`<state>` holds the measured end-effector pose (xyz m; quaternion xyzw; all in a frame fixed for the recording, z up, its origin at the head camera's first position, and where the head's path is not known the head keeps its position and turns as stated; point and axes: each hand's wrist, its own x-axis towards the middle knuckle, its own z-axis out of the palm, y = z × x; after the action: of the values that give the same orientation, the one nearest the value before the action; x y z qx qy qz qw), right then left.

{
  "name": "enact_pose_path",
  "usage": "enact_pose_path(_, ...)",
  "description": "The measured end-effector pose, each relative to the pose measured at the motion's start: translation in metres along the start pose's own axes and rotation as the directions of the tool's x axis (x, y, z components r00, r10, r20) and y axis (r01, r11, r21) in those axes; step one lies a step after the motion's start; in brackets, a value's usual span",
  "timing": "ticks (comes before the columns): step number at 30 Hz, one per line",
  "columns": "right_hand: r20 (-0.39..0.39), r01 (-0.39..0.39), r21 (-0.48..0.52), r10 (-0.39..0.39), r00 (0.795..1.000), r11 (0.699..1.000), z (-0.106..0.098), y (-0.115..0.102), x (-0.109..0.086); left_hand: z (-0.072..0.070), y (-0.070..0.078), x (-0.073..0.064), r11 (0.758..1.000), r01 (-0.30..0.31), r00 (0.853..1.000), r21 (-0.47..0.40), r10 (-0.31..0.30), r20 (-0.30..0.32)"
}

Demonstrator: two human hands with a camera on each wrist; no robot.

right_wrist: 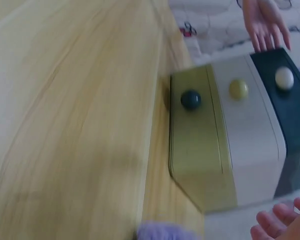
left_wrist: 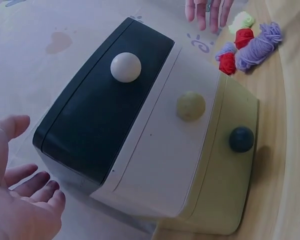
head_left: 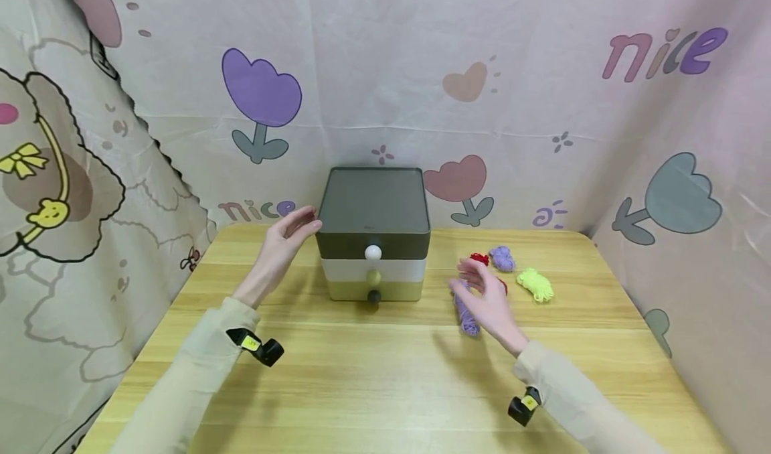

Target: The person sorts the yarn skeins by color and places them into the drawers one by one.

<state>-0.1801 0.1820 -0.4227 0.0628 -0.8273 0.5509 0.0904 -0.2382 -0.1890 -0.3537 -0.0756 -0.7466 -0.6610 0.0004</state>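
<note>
A small three-tier drawer box (head_left: 373, 240) stands at the back middle of the table, its tiers dark grey, white and olive, each with a round knob. My left hand (head_left: 285, 238) is raised by the box's upper left side, fingers loosely bent and holding nothing; in the left wrist view a gap shows between its fingers and the box. My right hand (head_left: 486, 301) hovers to the right of the box, above a purple yarn bundle (head_left: 467, 317), with nothing in its grasp. Red yarn (head_left: 480, 258) is partly hidden behind that hand.
Farther back on the right lie another purple yarn bundle (head_left: 502, 258) and a yellow-green one (head_left: 535, 285). The wooden table (head_left: 373, 387) ends against a printed curtain (head_left: 373, 65) at the back; more curtain hangs at both sides.
</note>
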Motion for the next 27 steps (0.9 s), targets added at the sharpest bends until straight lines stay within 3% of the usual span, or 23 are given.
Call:
enact_pose_path(8, -0.029, -0.03, 0.229, 0.038, 0.999, 0.973, 0.038, -0.02, 0.003, 0.005, 0.0, 0.007, 0.999, 0.014, 0.999, -0.044, -0.013, 0.029)
enact_pose_path(16, -0.05, -0.025, 0.338, 0.044, 0.998, 0.941, 0.074, -0.036, 0.003, 0.004, -0.001, 0.009, 0.999, 0.018, 0.999, -0.045, -0.016, 0.028)
enact_pose_path(22, -0.054, 0.011, 0.431, 0.013, 0.998, 0.902, 0.1, -0.049, 0.008, 0.003, -0.001, 0.009, 0.998, 0.015, 0.999, -0.055, -0.013, 0.035)
enact_pose_path(27, -0.083, 0.047, 0.459, -0.009, 0.996, 0.887, 0.115, -0.055, 0.015, 0.003, -0.001, 0.009, 0.998, 0.016, 0.999, -0.061, -0.013, 0.046)
